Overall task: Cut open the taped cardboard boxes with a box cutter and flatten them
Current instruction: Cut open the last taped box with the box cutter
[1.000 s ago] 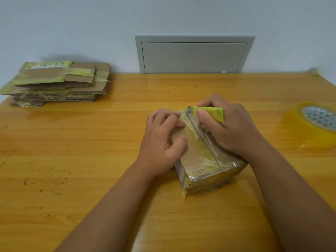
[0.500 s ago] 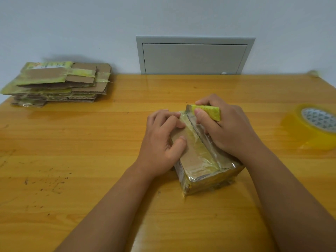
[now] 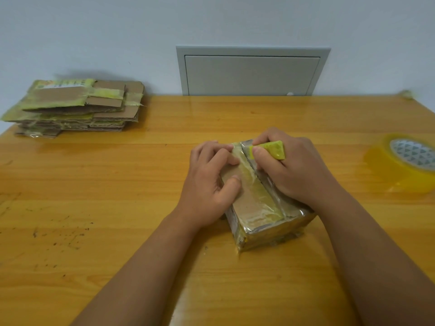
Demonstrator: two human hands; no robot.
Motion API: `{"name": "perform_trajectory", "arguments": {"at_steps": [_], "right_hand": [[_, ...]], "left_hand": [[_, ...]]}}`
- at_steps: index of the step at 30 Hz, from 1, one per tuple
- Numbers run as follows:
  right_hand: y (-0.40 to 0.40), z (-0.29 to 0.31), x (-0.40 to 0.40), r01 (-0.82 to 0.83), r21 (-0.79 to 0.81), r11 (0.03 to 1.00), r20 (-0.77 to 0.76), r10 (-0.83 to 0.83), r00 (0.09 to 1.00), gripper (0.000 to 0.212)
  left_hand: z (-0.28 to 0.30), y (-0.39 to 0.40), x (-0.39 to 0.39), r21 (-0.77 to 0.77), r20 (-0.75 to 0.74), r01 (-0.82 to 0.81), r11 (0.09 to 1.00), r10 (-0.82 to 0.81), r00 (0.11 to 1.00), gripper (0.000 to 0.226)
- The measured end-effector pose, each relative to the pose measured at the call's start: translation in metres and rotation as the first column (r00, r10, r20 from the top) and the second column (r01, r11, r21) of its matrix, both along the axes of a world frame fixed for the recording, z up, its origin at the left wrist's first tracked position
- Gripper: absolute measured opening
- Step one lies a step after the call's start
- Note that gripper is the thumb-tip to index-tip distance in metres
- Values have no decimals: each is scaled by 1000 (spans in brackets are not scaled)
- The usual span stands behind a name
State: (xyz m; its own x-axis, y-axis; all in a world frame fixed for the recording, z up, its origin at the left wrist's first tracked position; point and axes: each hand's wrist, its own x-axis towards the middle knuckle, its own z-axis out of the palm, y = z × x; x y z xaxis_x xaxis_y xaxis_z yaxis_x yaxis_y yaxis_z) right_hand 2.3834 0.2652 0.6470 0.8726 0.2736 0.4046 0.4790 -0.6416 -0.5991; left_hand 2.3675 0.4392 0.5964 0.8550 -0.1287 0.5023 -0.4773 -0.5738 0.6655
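The right hand (image 3: 294,171) is clenched round the yellow box cutter (image 3: 270,150), working it along the centre seam of the taped box (image 3: 256,208) mid-table. The left hand (image 3: 209,184) presses the box top with curled fingers just beside that seam; a slip could well nick them.

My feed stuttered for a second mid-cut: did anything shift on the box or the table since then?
Hardly anything. The right hand holds the yellow-green box cutter at the far end of the taped box, on the centre seam, with no clear travel along it. The left hand presses on the box top as before. The flattened cardboard stack and the tape roll have not moved.
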Motion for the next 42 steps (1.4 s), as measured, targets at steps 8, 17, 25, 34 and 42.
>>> {"name": "perform_trajectory", "arguments": {"at_steps": [8, 17, 25, 34, 42], "right_hand": [[-3, 2, -7, 0, -26, 1000, 37, 1, 999, 22], [2, -3, -3, 56, 12, 998, 52, -56, 997, 21], [10, -4, 8, 30, -1, 1000, 40, -30, 999, 21], [3, -6, 2, -20, 20, 1000, 99, 18, 995, 22], [-6, -4, -4, -6, 59, 998, 149, -3, 989, 19]], "left_hand": [[-1, 1, -1, 22, -21, -45, 999, 45, 999, 44], [-1, 4, 2, -107, -112, -113, 988, 101, 989, 25], [11, 10, -18, 201, -51, 150, 968, -143, 988, 67], [4, 8, -24, 331, -2, 65, 941, -68, 998, 76], [-3, 2, -11, 302, 74, 19, 953, -44, 996, 74]]}}
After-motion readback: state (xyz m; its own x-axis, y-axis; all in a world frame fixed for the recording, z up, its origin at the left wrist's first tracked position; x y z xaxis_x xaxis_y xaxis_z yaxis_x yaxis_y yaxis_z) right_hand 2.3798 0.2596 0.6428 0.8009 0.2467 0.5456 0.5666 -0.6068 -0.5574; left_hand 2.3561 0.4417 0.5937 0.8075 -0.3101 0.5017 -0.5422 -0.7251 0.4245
